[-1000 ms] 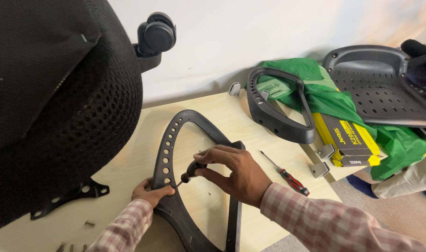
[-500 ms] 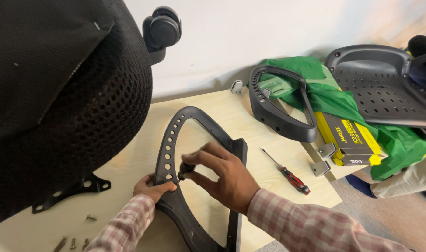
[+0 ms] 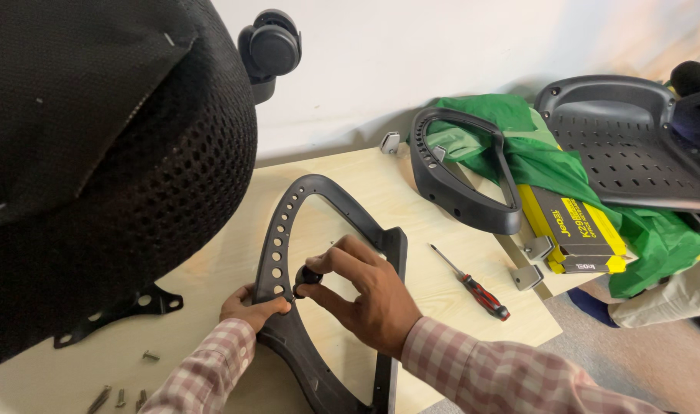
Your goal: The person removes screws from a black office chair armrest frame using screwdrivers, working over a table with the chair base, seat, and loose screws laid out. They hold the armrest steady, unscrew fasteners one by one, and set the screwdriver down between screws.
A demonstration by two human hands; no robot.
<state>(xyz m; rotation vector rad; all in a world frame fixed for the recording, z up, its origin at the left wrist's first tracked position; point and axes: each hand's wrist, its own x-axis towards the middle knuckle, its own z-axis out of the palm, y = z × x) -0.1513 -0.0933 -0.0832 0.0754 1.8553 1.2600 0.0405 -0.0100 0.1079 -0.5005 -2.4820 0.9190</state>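
Head view: right hand [image 3: 369, 295] pinching a small black knob [image 3: 307, 277] against the perforated black armrest frame [image 3: 289, 230] lying on the desk [image 3: 411, 199]. Left hand [image 3: 250, 308] closed around the frame's perforated bar, just left of the knob. Right of the hands, a red-handled screwdriver [image 3: 473, 285]. Left of them, loose screws [image 3: 120, 397].

A plain white wall [image 3: 442, 54] runs behind a pale wooden tabletop [image 3: 411, 199] with light grain. To the right, grey carpeted floor [image 3: 618, 360] shows beyond the board's edge. The light is soft and even, casting faint shadows along the wall's base.
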